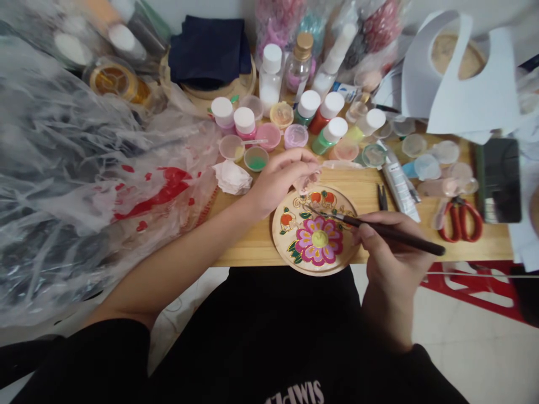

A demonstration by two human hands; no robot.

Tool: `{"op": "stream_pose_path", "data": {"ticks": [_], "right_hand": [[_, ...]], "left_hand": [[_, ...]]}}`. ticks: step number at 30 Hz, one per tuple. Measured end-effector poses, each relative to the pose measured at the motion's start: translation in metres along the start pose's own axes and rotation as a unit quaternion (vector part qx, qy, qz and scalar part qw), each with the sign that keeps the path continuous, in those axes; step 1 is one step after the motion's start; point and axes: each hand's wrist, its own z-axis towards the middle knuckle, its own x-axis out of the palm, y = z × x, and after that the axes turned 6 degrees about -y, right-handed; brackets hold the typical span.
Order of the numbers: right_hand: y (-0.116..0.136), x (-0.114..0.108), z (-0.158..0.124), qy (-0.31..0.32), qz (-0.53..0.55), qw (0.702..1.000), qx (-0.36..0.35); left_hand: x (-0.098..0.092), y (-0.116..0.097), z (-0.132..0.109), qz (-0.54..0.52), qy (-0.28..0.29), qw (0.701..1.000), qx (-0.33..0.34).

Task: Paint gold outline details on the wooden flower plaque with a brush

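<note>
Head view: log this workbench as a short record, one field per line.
Left hand: holds a small translucent item, partly hidden
Right hand: grips a dark-handled brush
Brush tip: over the board's upper part; contact unclear
Round wooden board: at the table's near edge; bears a pink flower with a yellow center
Left of board: crumpled tissue
Right of board: red-handled pliers, dark phone

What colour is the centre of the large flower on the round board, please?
The centre is yellow, seen best in the head view.
</note>
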Motion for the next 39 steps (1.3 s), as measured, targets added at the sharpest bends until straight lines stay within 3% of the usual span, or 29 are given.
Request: {"op": "stream_pose_path", "data": {"ticks": [39], "right_hand": [[0.0008, -0.0022, -0.0025, 0.0, -0.029, 0.999, -0.017]], "left_hand": [[0.0005, -0.0007, -0.0012, 0.027, -0.007, 1.0, -0.002]]}}
